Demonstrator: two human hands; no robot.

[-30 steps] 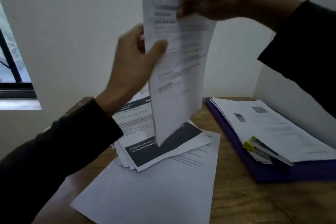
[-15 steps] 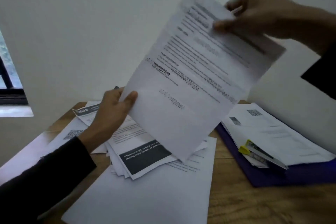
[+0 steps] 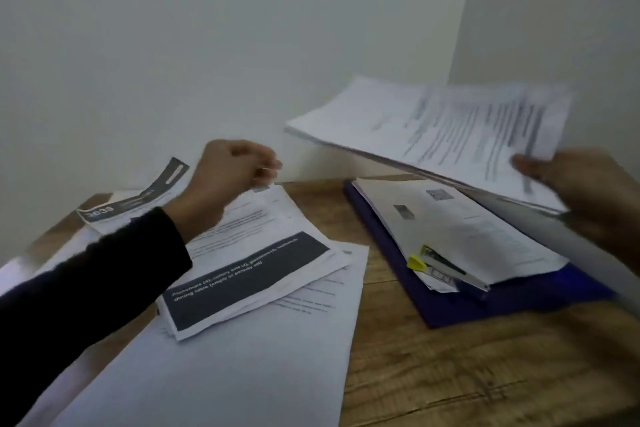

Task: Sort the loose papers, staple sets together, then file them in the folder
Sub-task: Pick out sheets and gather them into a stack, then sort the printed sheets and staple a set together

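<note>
Head view shows a wooden bench (image 3: 467,374) with a coarse, knotted grain, set into a corner of plain pale walls. The right hand (image 3: 585,191) pinches a thin set of white printed sheets (image 3: 446,128) at its near right corner, thumb on top; the set is held nearly flat in the air above the purple folder (image 3: 485,305), its lines of print smeared by motion blur. The folder lies open and flat on the right part of the bench — a smooth, stiff rectangle carrying a stack of filed white pages (image 3: 460,229) with small dark printed blocks. A small yellow tab (image 3: 416,262) pokes out at the stack's near left edge, beside a slim grey strip whose nature is unclear.

The left hand (image 3: 232,177), in a dark sleeve, hangs above the loose papers with its fingers curled inward and nothing visible between them. Below it sits a fanned pile of loose white papers (image 3: 249,274); the top sheet bears a broad dark band with white lettering. That pile rests on a large blank white sheet (image 3: 225,374) that reaches the near edge. Farther left lies a curled paper slip with a grey header (image 3: 138,201) — its corner lifts off the bench.
</note>
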